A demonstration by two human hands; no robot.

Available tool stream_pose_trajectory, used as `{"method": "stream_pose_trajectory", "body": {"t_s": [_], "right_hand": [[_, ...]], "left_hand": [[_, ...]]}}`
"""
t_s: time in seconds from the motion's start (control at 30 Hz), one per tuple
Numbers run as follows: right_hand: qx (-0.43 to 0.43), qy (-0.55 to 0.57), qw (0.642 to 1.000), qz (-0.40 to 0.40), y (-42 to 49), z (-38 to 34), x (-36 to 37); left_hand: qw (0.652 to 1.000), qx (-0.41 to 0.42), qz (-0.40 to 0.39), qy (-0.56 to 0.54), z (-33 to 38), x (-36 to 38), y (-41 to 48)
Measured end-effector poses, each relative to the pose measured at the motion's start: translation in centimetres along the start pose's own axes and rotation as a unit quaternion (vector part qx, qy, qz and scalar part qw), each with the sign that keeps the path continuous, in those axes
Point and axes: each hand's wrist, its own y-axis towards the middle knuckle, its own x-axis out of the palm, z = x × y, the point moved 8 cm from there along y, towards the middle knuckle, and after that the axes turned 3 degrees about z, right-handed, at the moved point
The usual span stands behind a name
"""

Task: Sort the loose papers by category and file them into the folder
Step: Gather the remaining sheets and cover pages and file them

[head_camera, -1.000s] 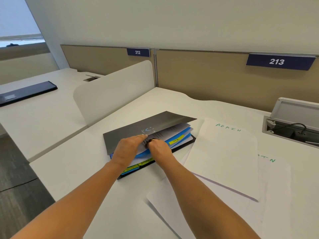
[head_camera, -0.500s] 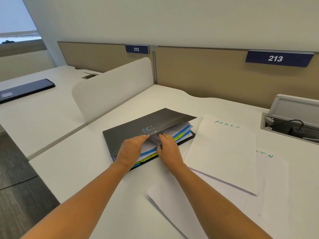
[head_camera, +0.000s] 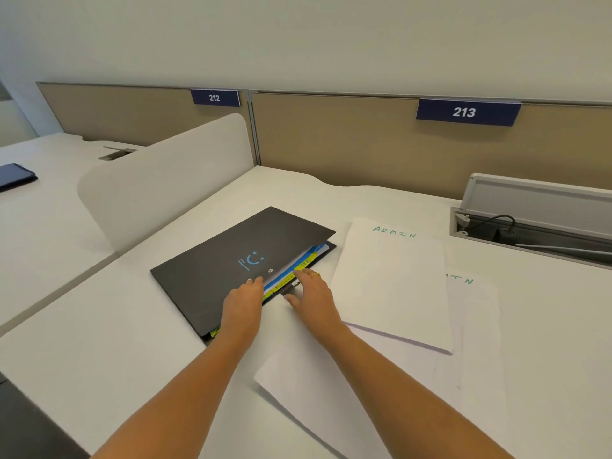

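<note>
A black folder (head_camera: pixel 228 263) with a blue logo lies on the white desk (head_camera: pixel 99 342), its cover almost closed over white sheets, blue dividers and yellow tabs (head_camera: pixel 303 265). My left hand (head_camera: pixel 243 301) rests flat on the cover near its front right edge. Beside that edge, my right hand (head_camera: pixel 313 294) has straight fingers touching the tabbed pages. To the right lies a white sheet marked ADMIN (head_camera: pixel 390 279), on top of more loose sheets (head_camera: pixel 470 329).
A white divider panel (head_camera: pixel 162 180) stands left of the folder. An open cable box (head_camera: pixel 536 223) with a black cord sits at the back right. Beige partitions carry signs 212 and 213. A dark flat device (head_camera: pixel 15 175) lies on the neighbouring desk.
The folder cover has come down from half lifted to nearly flat. My left hand moved onto the cover, and my right hand slid out from the pages to the edge.
</note>
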Motion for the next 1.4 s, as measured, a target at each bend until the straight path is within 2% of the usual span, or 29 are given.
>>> {"method": "stream_pose_trajectory", "body": {"t_s": [0.13,0.3,0.43,0.53,0.73,0.83,0.9,0.97,1.17,1.4], "right_hand": [[0.017,-0.016,1.0,-0.003,-0.8,1.7,-1.3],[0.051,-0.072,0.995,0.047,-2.6,5.4,-4.4],[0.121,-0.131,0.982,0.067,-4.6,8.9,-7.4],[0.18,-0.147,0.969,0.081,-6.2,11.1,-9.5],[0.257,-0.125,0.954,0.09,-8.9,14.3,-12.4],[0.28,-0.091,0.95,0.105,-10.0,15.1,-13.8],[0.299,-0.065,0.946,0.105,-10.6,15.8,-14.5],[0.315,-0.063,0.942,0.098,-11.1,16.4,-15.1],[0.311,-0.071,0.942,0.105,-11.2,16.3,-15.9],[0.32,0.044,0.916,0.239,-12.7,16.6,-18.6]], "left_hand": [[0.999,-0.017,-0.024,0.029,0.8,0.5,0.6],[0.998,-0.038,-0.036,0.046,1.7,0.4,1.0],[0.997,-0.063,0.003,-0.051,3.5,-0.4,0.7],[0.986,-0.014,0.042,-0.161,5.9,-0.3,0.6],[0.97,0.104,0.075,-0.208,11.2,-0.9,-1.6],[0.974,0.147,-0.024,-0.173,13.8,1.2,-2.9],[0.969,0.126,-0.129,-0.168,14.5,3.0,-3.4],[0.964,0.122,-0.172,-0.159,15.1,4.1,-4.1],[0.97,0.118,-0.166,-0.131,15.5,4.8,-5.4],[0.976,0.096,-0.142,-0.133,16.0,4.7,-6.9]]}}
